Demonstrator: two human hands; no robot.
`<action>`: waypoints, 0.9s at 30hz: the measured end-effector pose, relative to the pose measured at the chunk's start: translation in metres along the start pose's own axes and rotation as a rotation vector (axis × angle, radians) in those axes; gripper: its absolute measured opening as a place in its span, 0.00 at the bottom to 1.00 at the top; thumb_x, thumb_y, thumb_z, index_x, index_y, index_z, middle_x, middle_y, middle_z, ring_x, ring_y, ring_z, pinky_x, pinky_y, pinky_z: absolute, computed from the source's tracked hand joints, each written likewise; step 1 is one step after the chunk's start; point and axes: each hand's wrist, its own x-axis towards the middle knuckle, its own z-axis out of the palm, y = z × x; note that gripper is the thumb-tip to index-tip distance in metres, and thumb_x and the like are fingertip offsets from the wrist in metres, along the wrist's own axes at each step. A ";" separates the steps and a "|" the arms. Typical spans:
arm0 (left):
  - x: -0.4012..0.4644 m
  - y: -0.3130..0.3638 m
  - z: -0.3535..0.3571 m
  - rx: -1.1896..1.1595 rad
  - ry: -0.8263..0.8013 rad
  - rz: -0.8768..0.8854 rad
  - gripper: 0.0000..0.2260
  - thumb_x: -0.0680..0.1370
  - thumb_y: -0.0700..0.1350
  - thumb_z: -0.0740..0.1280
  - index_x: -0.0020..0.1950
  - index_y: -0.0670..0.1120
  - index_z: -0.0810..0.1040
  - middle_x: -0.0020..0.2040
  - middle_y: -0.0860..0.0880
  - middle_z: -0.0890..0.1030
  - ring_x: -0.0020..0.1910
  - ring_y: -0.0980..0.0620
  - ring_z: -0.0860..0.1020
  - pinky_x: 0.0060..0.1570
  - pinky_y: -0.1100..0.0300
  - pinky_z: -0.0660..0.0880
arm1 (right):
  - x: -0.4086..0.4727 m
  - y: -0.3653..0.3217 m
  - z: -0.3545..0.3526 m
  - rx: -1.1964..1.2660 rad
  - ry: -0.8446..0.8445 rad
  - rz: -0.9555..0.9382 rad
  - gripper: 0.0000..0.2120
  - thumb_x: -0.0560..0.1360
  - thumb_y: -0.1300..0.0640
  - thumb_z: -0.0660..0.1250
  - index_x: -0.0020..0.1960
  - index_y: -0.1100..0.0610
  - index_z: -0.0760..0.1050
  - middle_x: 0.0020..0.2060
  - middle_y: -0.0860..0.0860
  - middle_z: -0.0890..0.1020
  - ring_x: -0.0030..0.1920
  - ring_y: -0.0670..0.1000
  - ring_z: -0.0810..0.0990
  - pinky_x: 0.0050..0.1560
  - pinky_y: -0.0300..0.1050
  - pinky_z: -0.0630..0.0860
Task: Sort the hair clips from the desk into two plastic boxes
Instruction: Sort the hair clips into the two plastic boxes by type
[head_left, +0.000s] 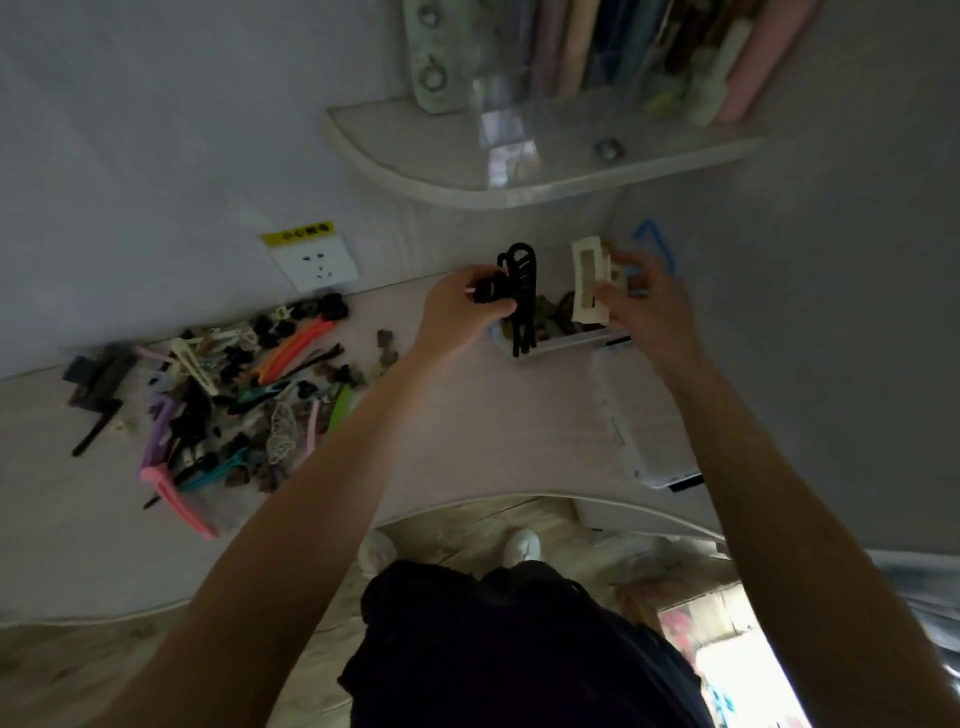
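Note:
My left hand (462, 306) grips a large black claw clip (519, 296) above the far plastic box (571, 343), which holds several dark clips. My right hand (644, 306) pinches a cream rectangular claw clip (587, 280) over the same box. A second plastic box (649, 431) lies nearer, at the desk's right side; its contents cannot be made out. A heap of mixed hair clips (228, 395), pink, orange, green, black and cream, is spread over the left part of the desk.
A wall socket (317, 260) sits behind the heap. A curved shelf (519, 166) with a clear organiser of pens hangs above the boxes. A blue hook-shaped thing (657, 244) stands behind my right hand. The desk's front edge curves inward by my legs.

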 end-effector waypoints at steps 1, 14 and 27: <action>0.008 0.002 0.012 0.047 0.013 0.023 0.18 0.69 0.45 0.73 0.57 0.43 0.78 0.53 0.48 0.79 0.52 0.52 0.77 0.53 0.64 0.71 | 0.010 0.002 -0.007 -0.017 -0.005 -0.015 0.19 0.75 0.59 0.67 0.65 0.56 0.69 0.52 0.51 0.72 0.43 0.46 0.76 0.38 0.32 0.78; 0.047 -0.021 0.041 1.003 0.155 0.180 0.20 0.75 0.58 0.62 0.63 0.49 0.73 0.60 0.45 0.76 0.63 0.42 0.67 0.59 0.51 0.65 | 0.061 0.029 0.005 -0.682 -0.087 -0.203 0.22 0.76 0.53 0.64 0.67 0.59 0.67 0.62 0.62 0.71 0.59 0.60 0.73 0.54 0.47 0.71; 0.035 -0.039 0.035 0.789 0.110 0.319 0.22 0.72 0.51 0.69 0.65 0.53 0.72 0.65 0.48 0.72 0.67 0.44 0.65 0.63 0.50 0.65 | 0.044 0.046 0.026 -0.775 -0.172 -0.380 0.17 0.75 0.60 0.62 0.63 0.61 0.72 0.58 0.60 0.78 0.59 0.61 0.74 0.58 0.54 0.73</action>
